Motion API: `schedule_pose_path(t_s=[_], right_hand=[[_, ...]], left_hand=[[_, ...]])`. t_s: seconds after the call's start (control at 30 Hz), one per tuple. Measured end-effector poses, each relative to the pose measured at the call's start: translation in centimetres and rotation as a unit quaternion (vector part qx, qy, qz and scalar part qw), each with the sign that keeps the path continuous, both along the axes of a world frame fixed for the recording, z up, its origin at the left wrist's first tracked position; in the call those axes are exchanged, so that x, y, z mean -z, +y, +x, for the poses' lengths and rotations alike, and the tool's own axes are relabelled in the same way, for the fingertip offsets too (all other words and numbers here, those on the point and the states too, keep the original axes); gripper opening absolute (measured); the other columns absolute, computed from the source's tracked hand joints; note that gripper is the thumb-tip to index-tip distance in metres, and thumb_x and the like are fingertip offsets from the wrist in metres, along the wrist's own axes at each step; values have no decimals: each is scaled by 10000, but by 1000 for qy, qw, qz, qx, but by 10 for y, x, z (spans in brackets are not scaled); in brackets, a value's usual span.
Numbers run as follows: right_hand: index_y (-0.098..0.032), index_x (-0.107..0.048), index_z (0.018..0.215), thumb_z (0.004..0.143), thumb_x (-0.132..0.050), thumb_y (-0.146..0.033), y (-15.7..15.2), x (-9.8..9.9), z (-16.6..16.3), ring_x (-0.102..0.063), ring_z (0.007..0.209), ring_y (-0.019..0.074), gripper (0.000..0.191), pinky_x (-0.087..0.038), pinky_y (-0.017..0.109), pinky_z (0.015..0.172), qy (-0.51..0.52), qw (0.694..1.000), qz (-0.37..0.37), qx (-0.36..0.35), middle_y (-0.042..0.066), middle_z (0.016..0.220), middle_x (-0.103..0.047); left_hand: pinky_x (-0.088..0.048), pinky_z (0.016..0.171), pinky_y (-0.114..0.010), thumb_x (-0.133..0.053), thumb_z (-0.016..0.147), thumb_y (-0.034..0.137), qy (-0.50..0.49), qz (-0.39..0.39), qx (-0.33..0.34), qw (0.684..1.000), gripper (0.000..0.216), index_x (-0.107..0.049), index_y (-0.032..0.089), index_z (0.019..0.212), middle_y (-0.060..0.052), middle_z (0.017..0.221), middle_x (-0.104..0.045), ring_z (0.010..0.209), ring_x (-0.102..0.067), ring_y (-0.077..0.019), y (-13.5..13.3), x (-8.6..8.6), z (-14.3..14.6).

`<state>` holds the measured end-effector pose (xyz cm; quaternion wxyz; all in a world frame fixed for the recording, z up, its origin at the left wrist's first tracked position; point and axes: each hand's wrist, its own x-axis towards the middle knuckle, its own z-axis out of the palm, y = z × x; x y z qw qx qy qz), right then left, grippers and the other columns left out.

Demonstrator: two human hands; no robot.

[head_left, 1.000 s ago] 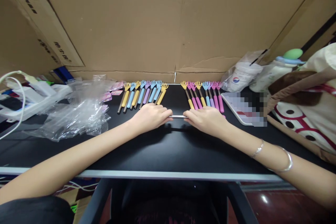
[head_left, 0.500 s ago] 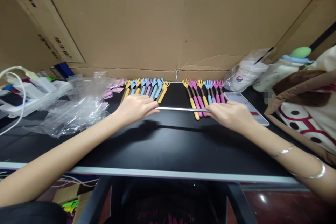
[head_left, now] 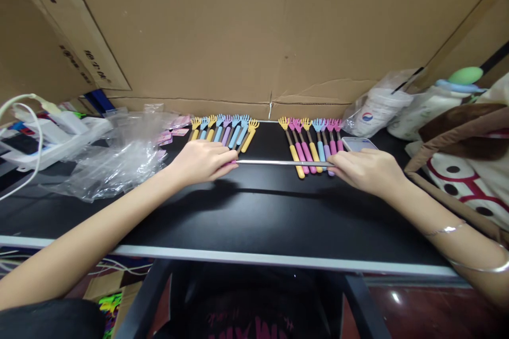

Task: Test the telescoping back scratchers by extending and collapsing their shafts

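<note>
My left hand (head_left: 209, 160) and my right hand (head_left: 366, 170) are both closed on a back scratcher, one at each end. Its thin silver telescopic rod (head_left: 282, 162) stretches level between them, above the black table. A bit of pink shows at the left fingertips; the rest of both ends is hidden in my fingers. Behind my left hand lies a row of back scratchers (head_left: 226, 132) in yellow, blue and purple, claws pointing away. Another row, with a pink back scratcher (head_left: 304, 149) among yellow, blue and purple ones, lies just behind the rod near my right hand.
Clear plastic bags (head_left: 119, 153) are heaped at the left, beside a white power strip (head_left: 59, 143) with cables. To the right stand a lidded cup (head_left: 384, 111), a phone (head_left: 358, 144), a bottle (head_left: 429, 111) and a fabric bag (head_left: 469, 169). Cardboard (head_left: 238, 32) walls the back.
My right hand has moved right, away from my left, so more of the silver rod shows between them. A pink part now shows at the left fingertips.
</note>
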<state>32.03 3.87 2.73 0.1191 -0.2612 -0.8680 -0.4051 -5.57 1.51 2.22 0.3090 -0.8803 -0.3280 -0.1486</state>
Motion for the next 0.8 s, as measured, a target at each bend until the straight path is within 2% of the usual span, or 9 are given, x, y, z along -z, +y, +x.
schedule_pose_path(t_s=[0.3, 0.37, 0.5, 0.57, 0.67, 0.8], right_hand=[[-202, -612, 743, 936, -353, -431, -1, -7, 0, -460, 532, 94, 396, -238, 266, 552, -3, 997, -53, 54, -1, 649, -620], [-206, -623, 750, 936, -346, -440, -2, -10, 3, -459, 544, 97, 408, -242, 264, 555, -5, 996, -59, 66, 5, 665, -633], [-201, -638, 750, 917, -391, -469, -1, -15, 36, -415, 535, 95, 400, -242, 255, 546, 15, 995, -20, 96, 15, 641, -630], [-199, -632, 727, 911, -375, -507, 0, -14, 59, -400, 538, 96, 440, -240, 256, 546, 23, 990, -42, 130, 23, 610, -607], [-204, -649, 769, 894, -394, -527, 1, -12, 87, -385, 547, 98, 430, -250, 262, 561, 32, 981, -87, 172, 43, 685, -634], [-203, -667, 817, 895, -384, -522, 1, -15, 110, -426, 598, 120, 434, -273, 276, 588, 39, 970, -95, 218, 80, 729, -640]], left_hand=[[-287, 505, -240, -368, 947, 352, 24, 25, 31, 999, 338, -550, 187, 715, 17, 604, -590, 562, -560, -112, 1, -14, 1], [-292, 506, -245, -360, 948, 360, 36, 35, 21, 999, 342, -551, 193, 718, 14, 608, -592, 565, -558, -116, 2, -18, -4], [-298, 513, -247, -352, 951, 375, 58, 85, -39, 994, 358, -537, 197, 701, 8, 638, -611, 603, -552, -118, 1, -20, -31], [-323, 538, -236, -359, 955, 371, 75, 103, -44, 991, 336, -535, 199, 726, 18, 659, -619, 625, -544, -114, -1, -19, -47], [-338, 559, -227, -371, 957, 367, 91, 115, -41, 988, 309, -515, 209, 734, 38, 657, -609, 635, -524, -109, -4, -15, -64], [-319, 542, -223, -350, 963, 386, 96, 146, -58, 983, 321, -498, 212, 738, 43, 645, -590, 625, -489, -104, -3, -18, -77]])
